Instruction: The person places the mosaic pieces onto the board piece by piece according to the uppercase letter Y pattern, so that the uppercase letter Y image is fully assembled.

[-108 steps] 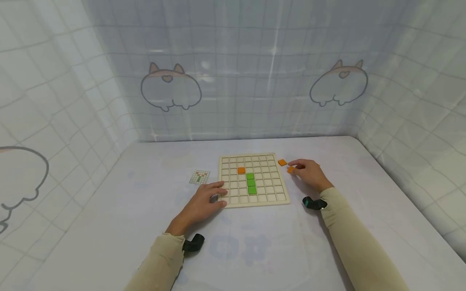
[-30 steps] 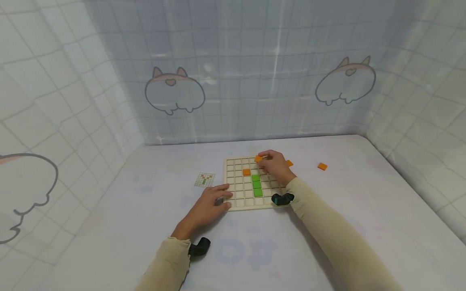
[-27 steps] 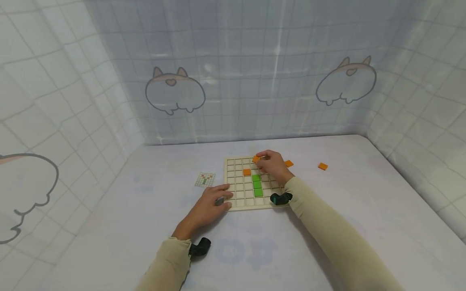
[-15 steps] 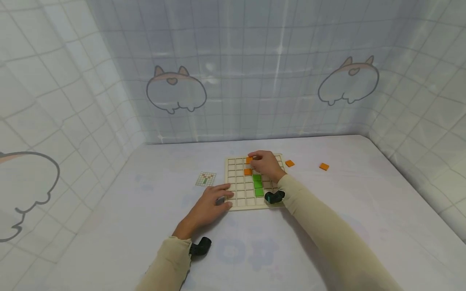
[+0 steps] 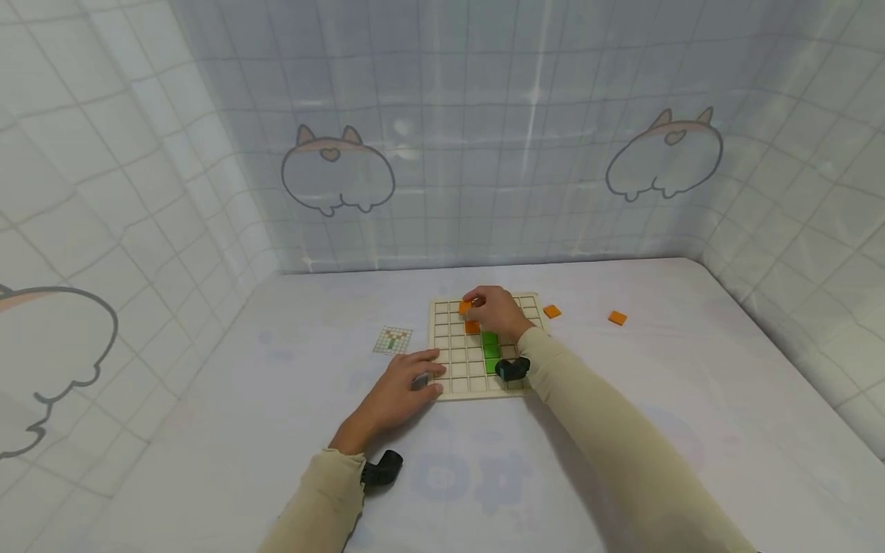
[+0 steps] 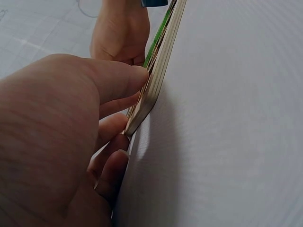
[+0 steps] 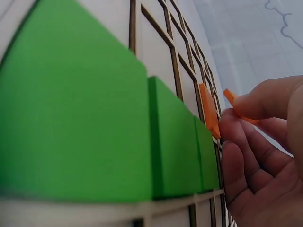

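- Right hand, pinching an orange tile, has moved left above the grid board.
- Left hand, fingers spread, touches the board's left edge.
- Three green tiles sit in cells.
- Alongside: pattern card, two loose orange tiles.

The head view looks forward and down at the board both wrist views skim closely.

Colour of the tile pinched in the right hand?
Orange; the pinched tile shows best in the right wrist view.
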`<state>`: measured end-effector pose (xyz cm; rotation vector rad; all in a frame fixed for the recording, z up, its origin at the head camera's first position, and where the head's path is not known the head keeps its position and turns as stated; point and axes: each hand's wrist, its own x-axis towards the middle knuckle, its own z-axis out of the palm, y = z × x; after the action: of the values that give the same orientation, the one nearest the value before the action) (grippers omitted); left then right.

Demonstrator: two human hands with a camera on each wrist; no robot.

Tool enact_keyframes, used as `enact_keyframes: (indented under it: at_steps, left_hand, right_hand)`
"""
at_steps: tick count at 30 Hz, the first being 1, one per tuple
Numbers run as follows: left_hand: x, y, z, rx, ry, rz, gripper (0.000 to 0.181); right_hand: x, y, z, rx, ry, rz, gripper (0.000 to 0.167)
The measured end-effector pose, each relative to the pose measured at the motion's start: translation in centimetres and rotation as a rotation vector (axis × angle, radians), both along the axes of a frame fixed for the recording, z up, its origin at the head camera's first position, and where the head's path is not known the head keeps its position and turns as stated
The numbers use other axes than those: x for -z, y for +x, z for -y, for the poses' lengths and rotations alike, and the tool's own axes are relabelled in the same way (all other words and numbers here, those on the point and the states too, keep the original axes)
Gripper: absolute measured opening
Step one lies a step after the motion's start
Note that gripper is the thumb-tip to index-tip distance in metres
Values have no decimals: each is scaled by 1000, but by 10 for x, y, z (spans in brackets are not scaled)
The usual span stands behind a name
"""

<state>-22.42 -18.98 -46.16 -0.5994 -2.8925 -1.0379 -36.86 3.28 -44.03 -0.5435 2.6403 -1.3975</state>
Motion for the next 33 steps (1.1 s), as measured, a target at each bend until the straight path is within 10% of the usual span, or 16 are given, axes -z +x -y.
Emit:
enact_keyframes:
  at_steps: [33]
  left_hand:
    - [-1,3,0,12,24,7,30]
  right_hand:
    - [1,6,17,-48,215,-113,32]
